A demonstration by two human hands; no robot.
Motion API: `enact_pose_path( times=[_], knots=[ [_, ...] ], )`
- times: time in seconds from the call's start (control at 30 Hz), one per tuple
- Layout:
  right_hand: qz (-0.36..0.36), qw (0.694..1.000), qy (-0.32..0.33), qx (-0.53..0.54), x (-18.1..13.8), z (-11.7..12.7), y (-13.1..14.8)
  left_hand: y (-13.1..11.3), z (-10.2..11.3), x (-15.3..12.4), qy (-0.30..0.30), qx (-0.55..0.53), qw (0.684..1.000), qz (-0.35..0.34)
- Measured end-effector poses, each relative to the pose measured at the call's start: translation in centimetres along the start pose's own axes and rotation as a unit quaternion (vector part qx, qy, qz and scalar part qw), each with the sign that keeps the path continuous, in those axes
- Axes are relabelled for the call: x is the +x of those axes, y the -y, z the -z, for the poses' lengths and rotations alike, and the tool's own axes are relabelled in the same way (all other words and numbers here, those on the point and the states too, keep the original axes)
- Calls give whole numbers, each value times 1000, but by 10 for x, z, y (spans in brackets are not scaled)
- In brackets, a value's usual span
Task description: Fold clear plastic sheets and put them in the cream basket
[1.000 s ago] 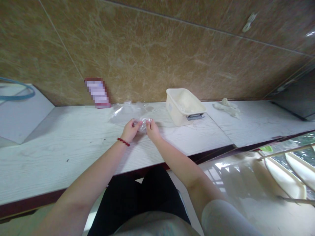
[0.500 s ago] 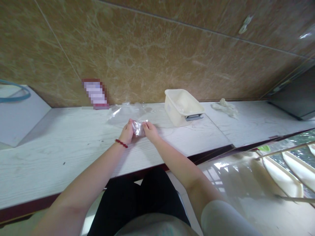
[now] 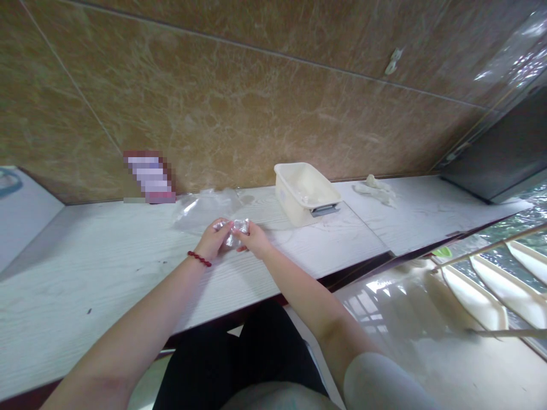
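Between both hands is a small, shiny, clear plastic bag [image 3: 234, 240], crumpled, its contents too small to make out. My left hand [image 3: 212, 240], with a red bead bracelet at the wrist, grips its left side. On its right side, the thumb and fingers of my right hand [image 3: 255, 239] pinch it. Just beyond the hands, a larger clear plastic sheet or bag [image 3: 207, 208] lies flat on the white wood-grain table [image 3: 141, 296]. To the right of it stands a cream plastic bin [image 3: 294, 208] with a grey handle; some clear material shows inside.
A crumpled whitish cloth or glove [image 3: 376, 189] lies at the back right. A blurred-out card [image 3: 149, 176] leans on the brown marbled wall [image 3: 239, 114]. At the left edge is a white box [image 3: 25, 222]; a dark cabinet [image 3: 499, 142] stands far right. Cream trays [image 3: 474, 290] are racked at right.
The view has shifted slightly, so things sit lower and further left. My fingers have moved closer together on the small plastic bag, the left thumb now across it.
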State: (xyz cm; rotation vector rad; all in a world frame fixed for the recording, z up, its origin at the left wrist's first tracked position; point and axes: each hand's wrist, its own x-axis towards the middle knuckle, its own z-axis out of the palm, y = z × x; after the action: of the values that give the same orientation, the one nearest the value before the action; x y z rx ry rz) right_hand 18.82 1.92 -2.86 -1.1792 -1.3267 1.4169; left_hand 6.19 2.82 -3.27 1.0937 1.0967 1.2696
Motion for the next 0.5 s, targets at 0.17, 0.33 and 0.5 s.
enact_pose_path(
  times=[0.17,0.33,0.5],
  knots=[
    [-1,1000,-13,-14,-1,3,3,2,3,3,-8,35,999,-12],
    [31,996,-47,-69,4,8,-6,0,8,8,15,-22,1000,10],
    [50,994,-86,-52,2,27,18,-4,15,12,89,-129,984,81]
  ],
)
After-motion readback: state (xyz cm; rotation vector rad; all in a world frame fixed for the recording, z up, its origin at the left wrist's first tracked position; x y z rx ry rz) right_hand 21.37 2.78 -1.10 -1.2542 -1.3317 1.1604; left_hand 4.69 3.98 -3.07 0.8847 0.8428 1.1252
